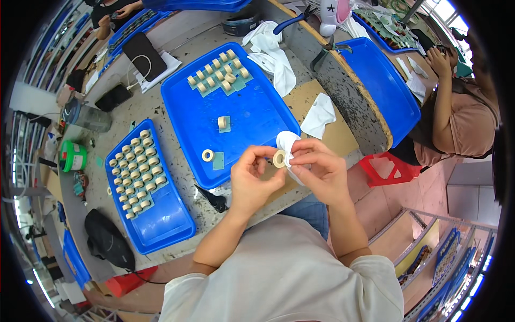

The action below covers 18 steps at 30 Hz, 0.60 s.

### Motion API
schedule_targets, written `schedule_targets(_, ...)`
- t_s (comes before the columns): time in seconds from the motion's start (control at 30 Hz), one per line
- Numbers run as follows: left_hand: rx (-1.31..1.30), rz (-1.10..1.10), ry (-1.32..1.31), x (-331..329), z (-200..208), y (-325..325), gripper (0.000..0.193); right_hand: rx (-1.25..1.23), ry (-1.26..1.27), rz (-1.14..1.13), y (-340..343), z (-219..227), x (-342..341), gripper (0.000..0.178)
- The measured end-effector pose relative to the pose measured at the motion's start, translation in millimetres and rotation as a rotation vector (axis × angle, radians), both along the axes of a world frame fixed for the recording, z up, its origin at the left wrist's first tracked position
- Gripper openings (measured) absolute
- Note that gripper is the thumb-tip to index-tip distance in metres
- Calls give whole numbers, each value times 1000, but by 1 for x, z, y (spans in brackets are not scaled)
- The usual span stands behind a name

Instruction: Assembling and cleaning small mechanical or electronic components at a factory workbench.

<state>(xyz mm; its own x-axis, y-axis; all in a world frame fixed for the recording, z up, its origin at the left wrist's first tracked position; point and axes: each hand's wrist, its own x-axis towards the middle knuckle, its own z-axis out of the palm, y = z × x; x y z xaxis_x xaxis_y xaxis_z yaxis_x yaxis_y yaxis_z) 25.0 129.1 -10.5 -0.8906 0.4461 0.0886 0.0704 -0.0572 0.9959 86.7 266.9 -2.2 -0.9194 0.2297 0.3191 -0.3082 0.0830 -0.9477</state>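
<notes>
Just in front of my body, my left hand (251,182) pinches a small cream-coloured ring (278,159) between thumb and fingers. A white cloth (287,140) is gripped in my right hand (321,170), its folds up against the ring's right side. Beyond my hands lies a large blue tray (249,115). Inside it, a loose ring (207,155) rests beside a small green square piece (218,160), and another ring stands on a green piece (222,124). Several more rings on green pieces (218,73) fill the tray's far end.
At left, a second blue tray (166,220) holds rows of rings. A black pouch (107,236), green tub (73,155), jug (86,115) and phone (113,97) lie near it. Right of the large tray are white cloths (320,115) and a partition (357,86); a co-worker (464,118) sits beyond.
</notes>
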Motion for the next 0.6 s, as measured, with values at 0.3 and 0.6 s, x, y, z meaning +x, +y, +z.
schedule_targets(0.3,163,-149,25,7,18,-7,30,-71,26,44,-3,13,6,21)
schedule_targets(0.6,206,-90,118,17,37,-8,32,-17,228,-92,-18,31,8,13)
